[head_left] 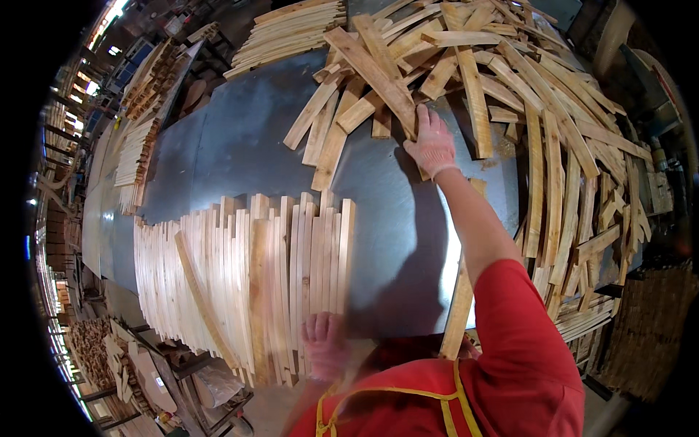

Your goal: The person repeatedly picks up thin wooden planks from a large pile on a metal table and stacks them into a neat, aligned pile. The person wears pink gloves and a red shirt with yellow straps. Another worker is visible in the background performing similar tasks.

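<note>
My right hand (435, 146), in a light glove, reaches forward over the metal tabletop. Its thumb and fingers close on the near end of a long wooden slat (375, 81), which slants up and left onto a jumbled pile. My left hand (325, 344), also gloved and blurred, is low by the near ends of a row of slats (306, 255); its grip is unclear. These slats lie side by side, with a loose slat (204, 295) lying diagonally over them. Another slat (459, 306) lies under my right forearm, its near end past the table edge.
The loose pile of slats (553, 156) covers the far and right parts of the metal table (240, 138). A neat stack of slats (287, 33) lies at the far edge. More wood stands on a bench (138, 153) at left, and scrap wood (102, 349) lies lower left.
</note>
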Motion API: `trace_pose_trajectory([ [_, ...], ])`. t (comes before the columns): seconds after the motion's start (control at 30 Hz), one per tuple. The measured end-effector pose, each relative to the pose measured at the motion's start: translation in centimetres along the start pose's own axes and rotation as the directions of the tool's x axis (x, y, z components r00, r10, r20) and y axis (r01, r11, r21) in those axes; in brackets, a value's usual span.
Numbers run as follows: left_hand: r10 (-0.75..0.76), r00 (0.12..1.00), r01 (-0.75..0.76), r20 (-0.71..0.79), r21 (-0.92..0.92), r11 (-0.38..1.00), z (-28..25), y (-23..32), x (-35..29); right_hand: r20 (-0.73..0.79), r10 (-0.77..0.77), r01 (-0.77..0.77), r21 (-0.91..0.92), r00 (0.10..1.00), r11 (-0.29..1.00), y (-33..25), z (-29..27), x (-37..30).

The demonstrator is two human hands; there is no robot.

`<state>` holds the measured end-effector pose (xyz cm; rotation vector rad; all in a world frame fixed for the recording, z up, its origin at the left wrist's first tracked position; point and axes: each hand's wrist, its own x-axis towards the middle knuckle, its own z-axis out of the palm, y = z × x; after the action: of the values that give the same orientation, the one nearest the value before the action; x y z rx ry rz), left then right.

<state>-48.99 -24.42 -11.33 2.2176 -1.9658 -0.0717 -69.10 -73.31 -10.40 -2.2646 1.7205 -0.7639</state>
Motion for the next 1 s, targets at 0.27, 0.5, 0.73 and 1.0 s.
trace_pose_trajectory([
  [0.27,0.018,0.998,-0.023,-0.067,-0.061,0.998,-0.6,0.3,-0.3,0.546,-0.004,-0.544,0.835,0.838,0.08,-4.8,-5.6,-12.4],
  [0.5,0.007,0.998,-0.025,-0.065,-0.276,0.961,-2.8,1.0,-0.7,0.734,-0.115,-0.719,0.601,0.67,-0.35,-9.9,-8.6,-34.6],
  [0.73,-0.175,0.773,0.625,0.609,-0.687,0.371,-2.9,4.3,0.1,0.789,0.168,-0.788,0.609,0.592,-0.085,-11.4,-7.3,-42.8],
  [1.0,-0.351,0.877,0.437,0.329,-0.85,0.295,-8.2,-0.1,-4.6,0.772,-0.031,-0.351,0.324,0.635,0.878,-14.4,-1.9,-44.2],
])
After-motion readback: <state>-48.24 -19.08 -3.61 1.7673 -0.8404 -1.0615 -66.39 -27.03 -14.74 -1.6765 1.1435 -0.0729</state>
